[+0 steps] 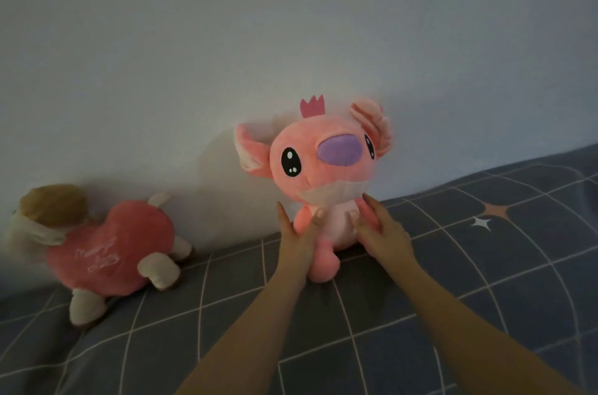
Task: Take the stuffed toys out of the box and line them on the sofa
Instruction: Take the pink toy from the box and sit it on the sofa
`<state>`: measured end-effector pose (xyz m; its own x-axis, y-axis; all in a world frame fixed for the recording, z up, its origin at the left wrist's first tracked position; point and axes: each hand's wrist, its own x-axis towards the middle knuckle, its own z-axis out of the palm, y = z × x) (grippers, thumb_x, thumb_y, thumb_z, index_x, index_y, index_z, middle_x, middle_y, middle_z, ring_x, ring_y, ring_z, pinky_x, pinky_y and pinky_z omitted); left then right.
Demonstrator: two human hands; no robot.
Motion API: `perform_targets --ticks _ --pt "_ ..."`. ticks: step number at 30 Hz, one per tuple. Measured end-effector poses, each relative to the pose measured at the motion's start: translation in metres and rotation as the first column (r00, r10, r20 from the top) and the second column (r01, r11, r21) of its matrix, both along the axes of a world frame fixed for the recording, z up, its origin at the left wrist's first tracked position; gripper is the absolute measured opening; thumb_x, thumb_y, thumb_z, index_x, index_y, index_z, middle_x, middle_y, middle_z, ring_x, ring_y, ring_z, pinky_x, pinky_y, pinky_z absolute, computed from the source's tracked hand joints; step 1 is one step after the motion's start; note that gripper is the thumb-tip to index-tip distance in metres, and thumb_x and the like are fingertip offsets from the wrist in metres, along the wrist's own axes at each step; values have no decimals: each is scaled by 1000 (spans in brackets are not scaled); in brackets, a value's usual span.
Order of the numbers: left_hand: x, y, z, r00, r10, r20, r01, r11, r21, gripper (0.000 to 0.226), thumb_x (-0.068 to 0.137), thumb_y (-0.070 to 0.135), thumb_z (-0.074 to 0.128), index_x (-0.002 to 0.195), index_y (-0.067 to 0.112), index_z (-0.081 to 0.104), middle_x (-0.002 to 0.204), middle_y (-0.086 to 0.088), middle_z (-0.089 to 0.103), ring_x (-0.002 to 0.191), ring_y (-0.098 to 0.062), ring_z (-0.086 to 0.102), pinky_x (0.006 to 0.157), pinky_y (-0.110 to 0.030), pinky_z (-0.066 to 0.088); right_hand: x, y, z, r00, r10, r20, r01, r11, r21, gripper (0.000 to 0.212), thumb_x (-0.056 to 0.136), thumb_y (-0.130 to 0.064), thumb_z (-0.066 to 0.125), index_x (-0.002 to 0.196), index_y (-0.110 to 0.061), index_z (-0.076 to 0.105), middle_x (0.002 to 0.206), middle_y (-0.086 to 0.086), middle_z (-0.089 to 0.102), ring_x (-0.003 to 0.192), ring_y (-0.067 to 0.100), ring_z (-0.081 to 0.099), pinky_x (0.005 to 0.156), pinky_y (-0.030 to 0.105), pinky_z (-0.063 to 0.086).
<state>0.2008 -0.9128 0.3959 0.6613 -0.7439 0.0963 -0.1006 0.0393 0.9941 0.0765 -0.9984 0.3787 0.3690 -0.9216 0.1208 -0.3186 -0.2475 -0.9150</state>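
- You are holding a pink alien plush (318, 174) upright between both hands, on the grey grid-patterned cover (485, 281) of the sofa.
- Your left hand (299, 234) is gripping the plush's left-of-frame side: the fingers are running up along its arm and flank, and the thumb is pressing on the front of its pale belly.
- Your right hand (383, 233) is gripping the opposite side in the same way, with the fingers lying along the toy's other arm and the thumb resting on the belly, so the body is being pinched lightly between the two hands.
- The plush is sitting with its back close to the pale wall (291, 22), its pink feet touching the cover, and its head is tilting slightly toward the right of the frame.
- It is wearing a small pink crown between two large ears, and it is showing a purple nose and big black eyes.
- A second toy, a plush dog (97, 249) with a brown head, cream paws and a pink heart-shaped body bearing pale stitched lettering, is lying on its side on the cover, well apart to the left and also near the wall.
- A pink star and a white star (482, 223) are showing on the cover near your right hand.
- Both of your forearms are reaching in from the bottom of the frame, bare.
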Motion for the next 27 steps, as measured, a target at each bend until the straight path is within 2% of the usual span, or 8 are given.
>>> perform_targets --ticks 6,12,15,17,19,21,24,27 --pt "8 -5 -20 997 74 -4 -74 997 25 88 82 39 67 150 33 12 154 -3 30 135 -22 38 105 -34 38 -6 6 -19 965 25 262 23 984 -178 56 82 -40 66 133 -45 42 121 -22 52 112 4 49 98 31 41" --pt "6 0 -18 996 71 -57 -72 997 -24 77 63 47 79 132 25 51 128 3 61 113 -13 61 95 -37 52 -10 10 -22 926 -34 376 72 994 -87 57 72 -47 69 124 -35 49 112 -18 64 98 -8 60 88 27 48" --pt "7 4 -13 994 98 -39 -97 995 4 46 74 34 78 116 27 62 112 6 68 101 -12 65 82 -28 55 -14 14 -17 910 -61 411 80 996 -30 62 63 -58 61 120 -35 51 107 -23 63 100 -5 60 87 27 48" --pt "6 9 -7 994 103 -35 -102 994 46 28 68 40 79 93 36 68 94 11 72 92 -13 66 79 -34 57 -17 15 -13 909 -65 413 75 997 -8 67 61 -60 60 121 -32 51 107 -25 61 102 1 59 87 26 46" --pt "5 17 -1 991 126 -39 -122 988 93 51 51 59 80 95 37 69 98 7 73 93 -17 68 83 -44 58 -21 17 -10 921 -40 387 36 999 18 64 62 -57 63 120 -31 51 109 -20 60 103 6 58 82 22 44" --pt "6 22 2 989 136 -60 -129 986 109 94 40 69 80 120 24 59 118 -5 66 102 -22 66 86 -48 57 -25 22 -4 932 -4 362 -14 999 47 57 67 -50 63 119 -33 49 110 -16 58 102 8 56 75 17 41" --pt "1 30 15 982 156 -102 -144 983 116 93 59 52 82 136 18 42 129 -9 55 106 -27 64 90 -50 54 -28 25 0 931 -7 366 -37 993 112 59 71 -45 68 123 -29 46 111 -10 54 105 13 52 79 23 41" --pt "-1 32 25 977 169 -129 -155 982 111 113 46 60 78 142 20 34 130 -9 53 109 -29 62 93 -52 51 -29 31 9 933 -24 358 -32 988 151 65 75 -43 70 131 -24 43 115 -5 50 105 14 48 87 30 37"
